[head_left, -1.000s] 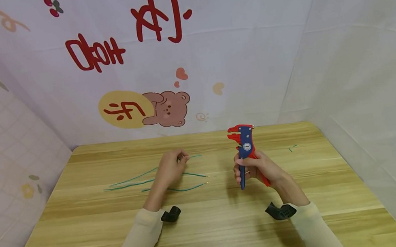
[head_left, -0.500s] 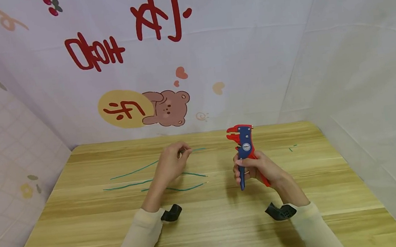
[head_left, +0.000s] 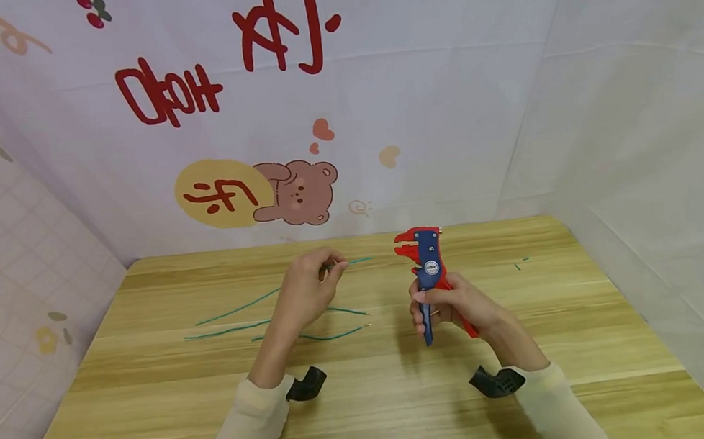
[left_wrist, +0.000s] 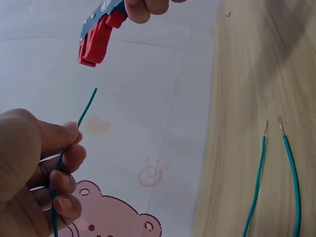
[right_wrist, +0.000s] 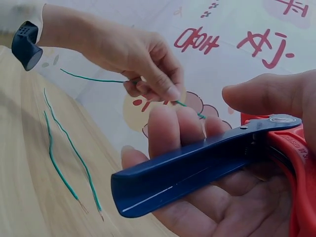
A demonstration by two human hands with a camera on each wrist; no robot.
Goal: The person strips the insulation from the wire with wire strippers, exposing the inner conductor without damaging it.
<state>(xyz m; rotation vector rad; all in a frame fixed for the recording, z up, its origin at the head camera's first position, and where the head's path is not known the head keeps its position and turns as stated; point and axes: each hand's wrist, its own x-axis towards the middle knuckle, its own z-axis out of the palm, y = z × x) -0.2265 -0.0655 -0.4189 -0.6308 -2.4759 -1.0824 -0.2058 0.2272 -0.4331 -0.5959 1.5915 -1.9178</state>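
Between thumb and fingers my left hand [head_left: 310,282] pinches a green wire [left_wrist: 88,107], raised above the table. One end of that wire points right, toward the tool, and looks unstripped; the other trails left. My right hand [head_left: 455,302] grips a red and blue wire stripper [head_left: 428,258] around its handles, head up. In the left wrist view the stripper's red jaws stand a short gap away from the wire's tip. Beneath my left hand, two more green wires [left_wrist: 257,182] [left_wrist: 293,173] lie on the table with bare copper strands at their right ends.
Small green scraps [head_left: 517,266] lie at the right of the wooden table [head_left: 373,405]. White cloth walls [head_left: 455,92] with printed figures stand behind and at both sides. A black wrist mount [head_left: 306,384] sits on each sleeve.
My left hand has lifted the pinched wire off the table and shifted slightly right and up. The wire stripper has moved a little left, narrowing the gap to the wire's tip.
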